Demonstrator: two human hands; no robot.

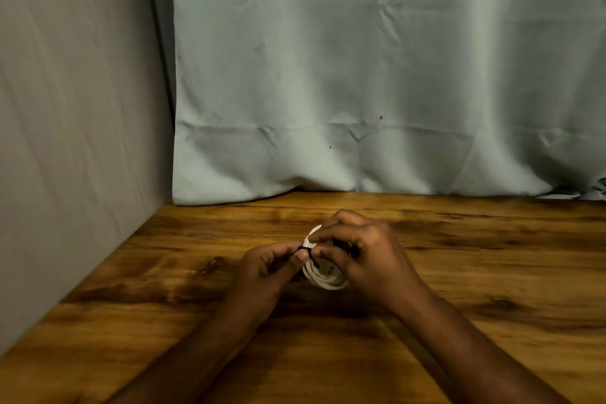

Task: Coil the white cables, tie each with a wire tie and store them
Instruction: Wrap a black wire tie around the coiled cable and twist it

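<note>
The coiled white round cable (323, 275) sits between both hands. The right hand (364, 252) curls around it; the left hand (267, 267) pinches the thin black wire tie (308, 256) at the coil's near-left edge.

A single wide-angle camera is sitting on the person's head, looking forward and down across the brown wooden table (492, 272) toward its far edge. It is taking in the pale grey wrinkled cloth backdrop (360, 75) hanging behind that edge and the grey fabric panel (72, 108) running along the table's left edge. The far left corner is lying left of centre. Both forearms are entering from the bottom, close to the lens. No second view is sharing the scene.
</note>
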